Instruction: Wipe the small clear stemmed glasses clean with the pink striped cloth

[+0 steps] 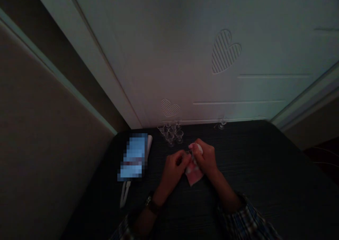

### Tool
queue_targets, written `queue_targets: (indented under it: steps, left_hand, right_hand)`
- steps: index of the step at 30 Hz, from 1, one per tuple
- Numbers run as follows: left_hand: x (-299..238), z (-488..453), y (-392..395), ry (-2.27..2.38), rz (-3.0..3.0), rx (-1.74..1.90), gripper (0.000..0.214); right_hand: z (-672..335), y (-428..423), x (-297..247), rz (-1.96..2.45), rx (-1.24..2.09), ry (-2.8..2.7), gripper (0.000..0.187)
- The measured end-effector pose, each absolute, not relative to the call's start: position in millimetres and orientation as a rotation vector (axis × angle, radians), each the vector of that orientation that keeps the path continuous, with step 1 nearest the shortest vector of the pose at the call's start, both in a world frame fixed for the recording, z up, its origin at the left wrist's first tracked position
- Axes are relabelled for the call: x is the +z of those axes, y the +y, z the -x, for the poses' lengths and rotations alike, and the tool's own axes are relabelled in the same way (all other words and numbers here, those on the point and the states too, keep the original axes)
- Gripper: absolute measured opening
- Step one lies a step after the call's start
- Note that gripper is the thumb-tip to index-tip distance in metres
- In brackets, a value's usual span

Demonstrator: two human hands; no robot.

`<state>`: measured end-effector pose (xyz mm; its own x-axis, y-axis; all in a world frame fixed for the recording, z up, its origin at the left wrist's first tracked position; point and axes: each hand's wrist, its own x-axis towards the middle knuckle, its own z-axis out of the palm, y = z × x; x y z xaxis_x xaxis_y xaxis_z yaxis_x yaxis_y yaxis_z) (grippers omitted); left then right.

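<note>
The scene is dim. Both hands meet over a dark table (254, 169). My right hand (206, 158) is closed around a pink cloth (194, 174) that hangs below the fingers. My left hand (173, 167) is closed too, pinching a small thing against the cloth; I cannot make out what it is. A watch sits on my left wrist. Several small clear glasses (171, 132) stand in a cluster just beyond the hands.
One more small glass (221, 124) stands apart at the back right, near the white door (212, 56) with heart shapes. A blurred blue-lit object (134, 157) lies at the table's left, with a white cable (124, 194) below it. A padded wall (39, 144) stands at left.
</note>
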<state>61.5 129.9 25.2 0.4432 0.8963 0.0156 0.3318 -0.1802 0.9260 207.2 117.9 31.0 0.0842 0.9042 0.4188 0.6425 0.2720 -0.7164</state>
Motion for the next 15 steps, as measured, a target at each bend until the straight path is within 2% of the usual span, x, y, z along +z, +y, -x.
queue_targets:
  steps: [15]
  left_hand:
    - [26.7,-61.6,128.5,1.085,-1.705,0.764,0.024]
  right_hand:
    - [-206.9,117.6,26.0,1.454,0.358,-1.702,0.018]
